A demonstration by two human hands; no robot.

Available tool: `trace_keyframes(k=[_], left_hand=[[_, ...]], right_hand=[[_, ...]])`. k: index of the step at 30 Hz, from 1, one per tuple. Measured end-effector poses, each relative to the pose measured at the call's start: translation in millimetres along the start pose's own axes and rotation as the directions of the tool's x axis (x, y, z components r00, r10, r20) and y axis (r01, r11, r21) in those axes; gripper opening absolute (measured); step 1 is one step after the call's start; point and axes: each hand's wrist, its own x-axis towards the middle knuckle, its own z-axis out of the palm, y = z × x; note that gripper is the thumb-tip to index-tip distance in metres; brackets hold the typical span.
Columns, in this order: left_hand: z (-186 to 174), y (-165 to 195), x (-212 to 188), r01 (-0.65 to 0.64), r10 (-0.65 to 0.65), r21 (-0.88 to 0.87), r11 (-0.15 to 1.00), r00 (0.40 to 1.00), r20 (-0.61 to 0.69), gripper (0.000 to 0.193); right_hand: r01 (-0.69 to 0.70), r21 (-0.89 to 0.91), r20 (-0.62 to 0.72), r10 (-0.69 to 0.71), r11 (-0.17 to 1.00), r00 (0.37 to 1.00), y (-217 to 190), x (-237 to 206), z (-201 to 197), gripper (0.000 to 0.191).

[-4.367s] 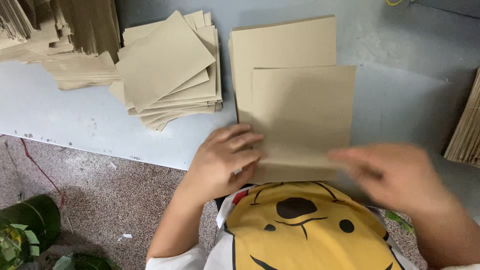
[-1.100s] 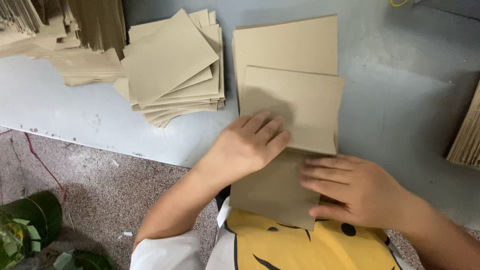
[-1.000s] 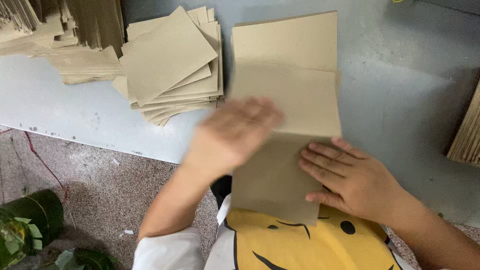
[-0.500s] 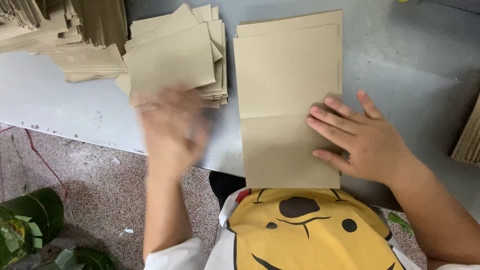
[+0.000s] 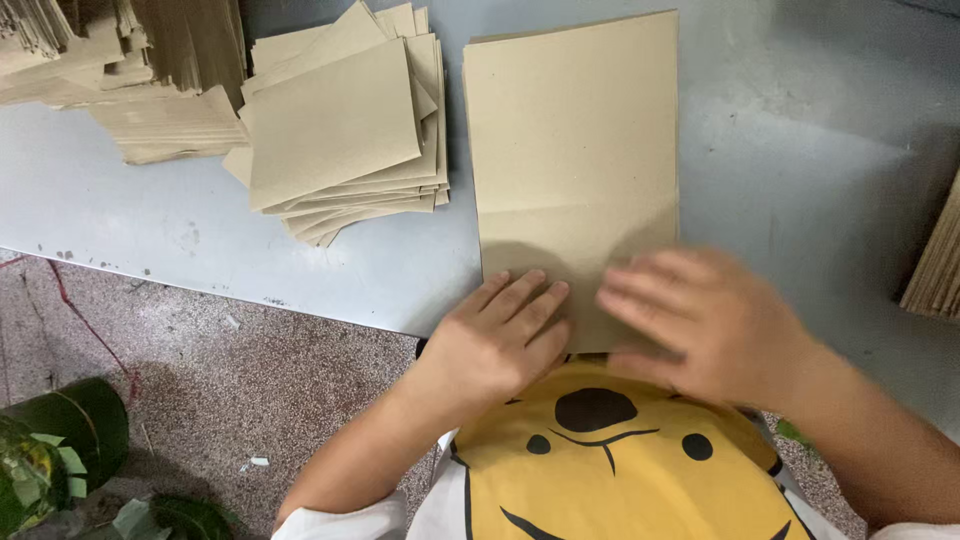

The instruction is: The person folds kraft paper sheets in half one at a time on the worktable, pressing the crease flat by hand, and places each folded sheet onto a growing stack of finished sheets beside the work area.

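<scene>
A long brown paper sheet (image 5: 570,150) lies flat on the grey table (image 5: 800,130), with a faint crease across it near its lower part. My left hand (image 5: 500,335) rests palm down on the sheet's near left corner, fingers together. To its right, my right hand (image 5: 705,320) lies on the near right part of the same sheet, blurred from motion. Both hands press on the paper at the table's front edge; neither grips it.
A fanned pile of folded brown paper pieces (image 5: 345,125) sits left of the sheet. More brown paper stacks (image 5: 120,70) fill the far left corner, and another stack (image 5: 940,260) shows at the right edge. Speckled floor (image 5: 200,400) and green leaves (image 5: 50,470) lie below left.
The folded sheet has been opened out flat and long. My left hand swung away to the left, then came back onto the sheet's near edge. My right hand stayed on the paper, sliding slightly.
</scene>
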Motion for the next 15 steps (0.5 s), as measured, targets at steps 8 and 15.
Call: trace_keyframes(k=[8, 15], left_hand=[[2.4, 0.0, 3.1, 0.020, -0.026, -0.127, 0.992, 0.999, -0.045, 0.028], [-6.8, 3.3, 4.0, 0.058, -0.049, -0.141, 0.988, 0.996, 0.070, 0.030]], right_hand=[[0.017, 0.104, 0.064, -0.024, 0.994, 0.998, -3.0, -1.5, 3.6, 0.046], [-0.014, 0.105, 0.147, -0.002, 0.994, 0.989, -2.8, -0.3, 0.2, 0.057]])
